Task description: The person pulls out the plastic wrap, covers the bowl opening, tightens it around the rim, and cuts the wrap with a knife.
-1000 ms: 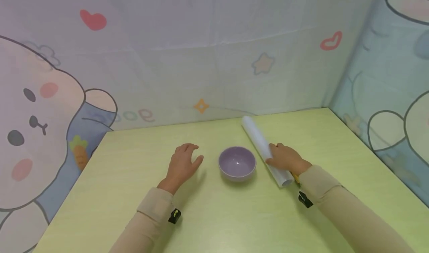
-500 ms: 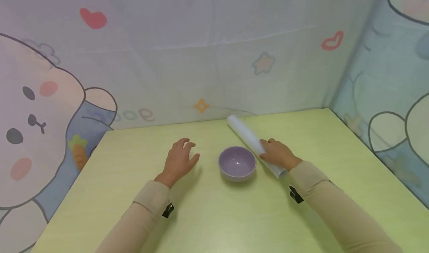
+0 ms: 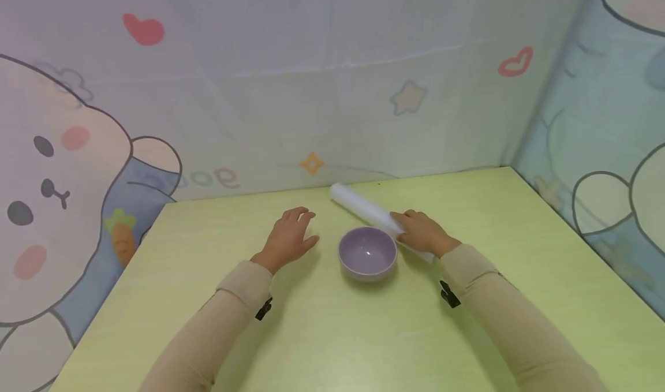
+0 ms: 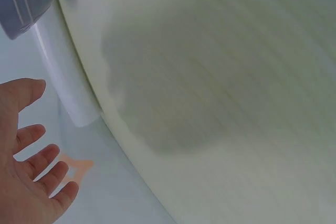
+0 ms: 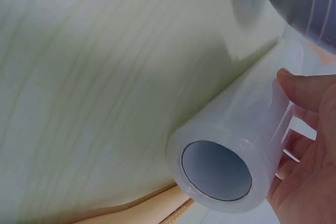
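Note:
A purple bowl (image 3: 367,256) stands upright on the pale table, between my two hands. Behind it, slanting toward the back edge, lies a long white roll of cling film (image 3: 361,206). My right hand (image 3: 423,233) grips the near half of that roll, thumb on one side and fingers round the other. In the right wrist view the open end of its core (image 5: 216,170) faces the camera. My left hand (image 3: 288,236) hovers left of the bowl, fingers relaxed and spread, holding nothing.
A yellow-orange object (image 5: 142,211) with a ridged edge lies near the roll's near end in the right wrist view; my right arm hides it in the head view. A cartoon-printed cloth (image 3: 270,109) hangs behind the table (image 3: 322,334).
My right hand has moved left and slightly back with the roll, whose far end has swung left behind the bowl. My left hand has shifted a little; the bowl has stayed put.

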Motion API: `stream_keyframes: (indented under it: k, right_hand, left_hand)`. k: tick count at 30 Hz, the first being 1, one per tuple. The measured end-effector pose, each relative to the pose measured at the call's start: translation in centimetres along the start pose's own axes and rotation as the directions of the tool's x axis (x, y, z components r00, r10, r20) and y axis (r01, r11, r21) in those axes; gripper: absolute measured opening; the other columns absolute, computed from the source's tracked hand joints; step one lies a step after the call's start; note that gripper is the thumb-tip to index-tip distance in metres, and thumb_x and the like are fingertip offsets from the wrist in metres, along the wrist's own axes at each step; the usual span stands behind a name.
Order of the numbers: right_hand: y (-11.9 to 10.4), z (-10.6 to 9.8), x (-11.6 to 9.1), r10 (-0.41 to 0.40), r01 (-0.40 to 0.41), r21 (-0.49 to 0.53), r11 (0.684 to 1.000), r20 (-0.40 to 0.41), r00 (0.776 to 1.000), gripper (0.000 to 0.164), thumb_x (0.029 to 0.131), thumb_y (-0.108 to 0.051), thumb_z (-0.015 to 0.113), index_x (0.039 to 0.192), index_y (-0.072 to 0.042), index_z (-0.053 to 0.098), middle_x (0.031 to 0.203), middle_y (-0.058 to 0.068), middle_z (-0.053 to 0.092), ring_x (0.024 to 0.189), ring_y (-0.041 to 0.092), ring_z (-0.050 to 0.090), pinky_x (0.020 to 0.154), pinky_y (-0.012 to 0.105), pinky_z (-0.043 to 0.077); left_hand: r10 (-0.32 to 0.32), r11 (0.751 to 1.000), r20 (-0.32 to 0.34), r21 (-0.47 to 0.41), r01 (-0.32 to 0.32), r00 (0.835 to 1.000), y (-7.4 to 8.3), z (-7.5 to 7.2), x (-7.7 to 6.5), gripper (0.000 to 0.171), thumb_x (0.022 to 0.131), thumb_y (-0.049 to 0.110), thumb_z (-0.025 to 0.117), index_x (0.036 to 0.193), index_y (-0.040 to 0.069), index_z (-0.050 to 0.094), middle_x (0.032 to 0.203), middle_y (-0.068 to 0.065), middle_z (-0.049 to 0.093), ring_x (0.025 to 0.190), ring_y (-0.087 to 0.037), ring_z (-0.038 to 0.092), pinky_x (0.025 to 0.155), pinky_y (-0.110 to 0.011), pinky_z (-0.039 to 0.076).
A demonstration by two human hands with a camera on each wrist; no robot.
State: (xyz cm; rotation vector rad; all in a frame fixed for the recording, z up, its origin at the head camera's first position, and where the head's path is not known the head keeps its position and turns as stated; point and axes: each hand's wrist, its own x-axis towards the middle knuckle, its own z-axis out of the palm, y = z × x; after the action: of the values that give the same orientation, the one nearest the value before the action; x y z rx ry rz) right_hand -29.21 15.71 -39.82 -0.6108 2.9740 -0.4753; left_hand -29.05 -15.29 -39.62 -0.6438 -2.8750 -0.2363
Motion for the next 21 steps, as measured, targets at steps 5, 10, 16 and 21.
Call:
stream_keyframes:
  k: [5, 10, 16, 21]
  right_hand:
    - [0.1, 0.2, 0.6, -0.025, 0.025, 0.023, 0.999, -0.003, 1.0, 0.056, 0.09, -0.018, 0.057, 0.141, -0.007, 0.036, 0.133, 0.023, 0.045, 0.12, 0.04, 0.044, 0.096, 0.054, 0.039]
    - [0.2, 0.5, 1.2, -0.077, 0.077, 0.055, 0.996, -0.004, 0.997, 0.056, 0.088, -0.02, 0.057, 0.14, -0.01, 0.039, 0.132, 0.022, 0.047, 0.12, 0.04, 0.045, 0.099, 0.054, 0.036]
    - [0.7, 0.5, 1.4, -0.096, 0.096, 0.06, 0.994, 0.008, 0.995, 0.053, 0.088, -0.019, 0.057, 0.139, -0.012, 0.041, 0.131, 0.02, 0.049, 0.12, 0.04, 0.045, 0.1, 0.055, 0.035]
    - [0.6, 0.8, 1.4, -0.177, 0.177, 0.101, 0.979, -0.005, 0.984, 0.052, 0.086, -0.011, 0.056, 0.136, -0.009, 0.044, 0.129, 0.021, 0.052, 0.12, 0.04, 0.047, 0.1, 0.054, 0.036]
  left_hand:
    - [0.034, 0.999, 0.019, -0.001, -0.034, 0.999, 0.2, 1.0, 1.3, 0.052, 0.09, 0.03, 0.057, 0.133, 0.006, 0.042, 0.138, -0.016, 0.039, 0.127, -0.035, 0.037, 0.095, -0.05, 0.039]
    - [0.053, 0.996, 0.072, 0.066, -0.058, 0.996, 0.5, 1.9, 2.4, 0.06, 0.09, 0.034, 0.057, 0.139, 0.007, 0.036, 0.147, -0.016, 0.027, 0.133, -0.034, 0.031, 0.101, -0.049, 0.036]
    - [0.055, 0.995, 0.11, 0.076, -0.064, 0.992, 1.2, 2.1, 3.9, 0.068, 0.091, 0.036, 0.055, 0.145, 0.009, 0.024, 0.154, -0.012, 0.015, 0.141, -0.029, 0.015, 0.112, -0.048, 0.019]
    - [0.032, 0.996, 0.143, 0.078, -0.043, 0.989, 1.1, 2.1, 4.7, 0.065, 0.094, 0.04, 0.049, 0.146, 0.011, 0.025, 0.153, -0.011, 0.018, 0.142, -0.028, 0.013, 0.113, -0.05, 0.016]
